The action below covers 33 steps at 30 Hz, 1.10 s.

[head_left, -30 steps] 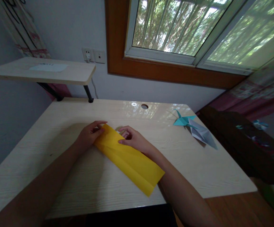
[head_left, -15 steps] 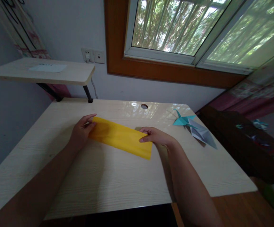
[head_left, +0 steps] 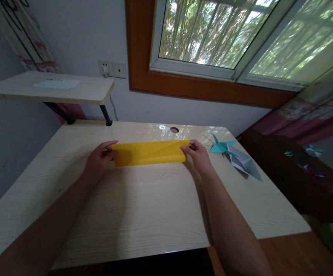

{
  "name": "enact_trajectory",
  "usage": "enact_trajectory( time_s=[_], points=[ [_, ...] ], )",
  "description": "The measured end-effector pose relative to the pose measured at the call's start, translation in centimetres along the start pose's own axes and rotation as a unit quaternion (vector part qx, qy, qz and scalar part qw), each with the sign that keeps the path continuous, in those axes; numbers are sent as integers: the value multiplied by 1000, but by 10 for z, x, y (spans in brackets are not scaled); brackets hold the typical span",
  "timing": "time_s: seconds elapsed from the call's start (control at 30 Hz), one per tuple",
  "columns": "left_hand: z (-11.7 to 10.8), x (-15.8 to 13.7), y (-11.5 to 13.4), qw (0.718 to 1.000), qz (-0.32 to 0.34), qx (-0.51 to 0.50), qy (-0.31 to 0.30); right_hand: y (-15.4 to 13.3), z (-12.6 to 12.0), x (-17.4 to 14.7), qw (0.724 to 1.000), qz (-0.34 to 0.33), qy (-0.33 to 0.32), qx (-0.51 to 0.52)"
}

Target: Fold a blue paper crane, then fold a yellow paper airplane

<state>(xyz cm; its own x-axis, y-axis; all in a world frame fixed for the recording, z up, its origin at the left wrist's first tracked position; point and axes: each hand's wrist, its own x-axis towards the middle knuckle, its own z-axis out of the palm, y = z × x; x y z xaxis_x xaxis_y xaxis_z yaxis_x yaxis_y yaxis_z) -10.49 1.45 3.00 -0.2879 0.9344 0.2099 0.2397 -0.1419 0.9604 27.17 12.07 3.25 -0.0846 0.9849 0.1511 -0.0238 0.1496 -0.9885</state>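
Observation:
A yellow sheet of paper (head_left: 150, 153), folded into a long strip, stretches nearly level between both hands above the desk. My left hand (head_left: 99, 159) pinches its left end between thumb and fingers. At the other end, my right hand (head_left: 197, 154) grips the upper right corner, with the thumb on the near face. The far side of the paper, and the fingers behind it, are partly hidden.
On the desk (head_left: 155, 214), to the right, lie a teal origami crane (head_left: 221, 147) and a grey folded paper boat (head_left: 243, 163). A raised shelf (head_left: 91, 90) bearing a white paper slip (head_left: 57, 84) stands at back left. A cable hole (head_left: 174, 130) is near the rear edge.
My right hand has moved up and to the right, shifting its grip to the paper's end corner. The strip has swung from slanting down rightward to nearly level. My left hand stays almost in place.

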Motion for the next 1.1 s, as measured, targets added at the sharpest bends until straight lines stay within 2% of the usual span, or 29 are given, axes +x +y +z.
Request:
enact_trajectory(
  time_s=[0.23, 0.5, 0.8, 1.1],
  points=[
    [2, -2, 6, 1000, -8, -3, -26, 3, 3, 1, 998, -19, 45, 41],
    [1, -4, 2, 992, -51, -59, -103, 10, 6, 6, 995, -35, 67, 63],
    [0, -3, 0, 991, -48, -80, -99, 20, 3, 7, 996, -22, 65, 54],
    [5, 0, 3, 995, -55, -13, -78, 23, 7, 7, 991, -7, 80, 109]
  ],
)
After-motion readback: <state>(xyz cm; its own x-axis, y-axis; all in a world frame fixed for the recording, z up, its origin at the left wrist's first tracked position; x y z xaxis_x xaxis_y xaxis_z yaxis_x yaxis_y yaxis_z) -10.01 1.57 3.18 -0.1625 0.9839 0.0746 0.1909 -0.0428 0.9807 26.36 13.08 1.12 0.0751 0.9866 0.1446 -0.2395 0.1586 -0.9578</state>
